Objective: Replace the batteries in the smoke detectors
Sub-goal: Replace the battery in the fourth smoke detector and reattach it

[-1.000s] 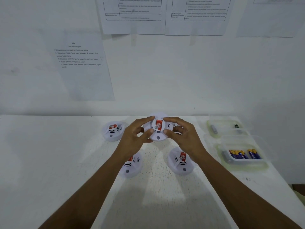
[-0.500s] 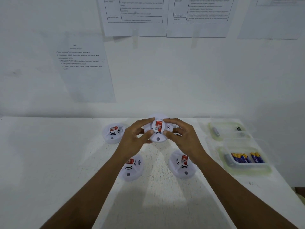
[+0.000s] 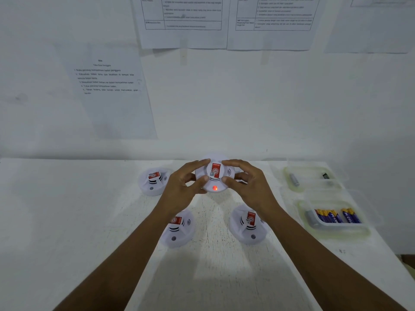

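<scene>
I noted the middle smoke detector (image 3: 214, 179) was white, its label (image 3: 216, 170) red, its light (image 3: 215, 188) glowing orange-red. The batteries (image 3: 329, 216) were blue and yellow in a pale green tray (image 3: 336, 235).

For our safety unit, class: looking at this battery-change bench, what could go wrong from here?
The left hand and right hand grip the lit detector by fingertips only; it could slip onto the table.
Three look-alike detectors lie nearby; once set down, it may be confused with them.
The far tray and near tray sit side by side; their batteries could get mixed.
</scene>
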